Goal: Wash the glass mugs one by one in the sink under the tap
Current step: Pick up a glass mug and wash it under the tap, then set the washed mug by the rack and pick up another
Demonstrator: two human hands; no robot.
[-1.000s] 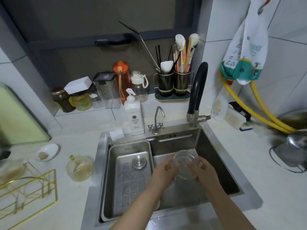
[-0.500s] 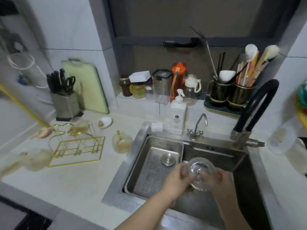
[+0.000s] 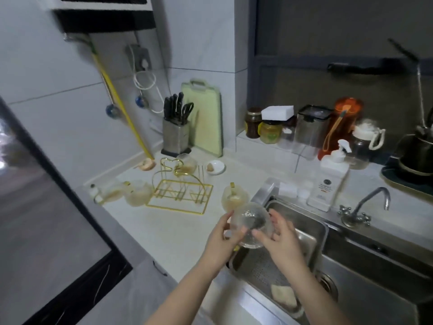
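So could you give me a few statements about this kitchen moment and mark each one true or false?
1. Both hands hold one glass mug at the sink's left edge. True: the left hand and the right hand are both on it.
2. The gold wire rack is full of mugs. False: its slots look empty; mugs stand around it on the counter.
3. A knife block stands in front of a green cutting board. True.
4. The white pump bottle lies on its side. False: it stands upright by the sink.
5. Water pours from the small tap. False: no stream shows.
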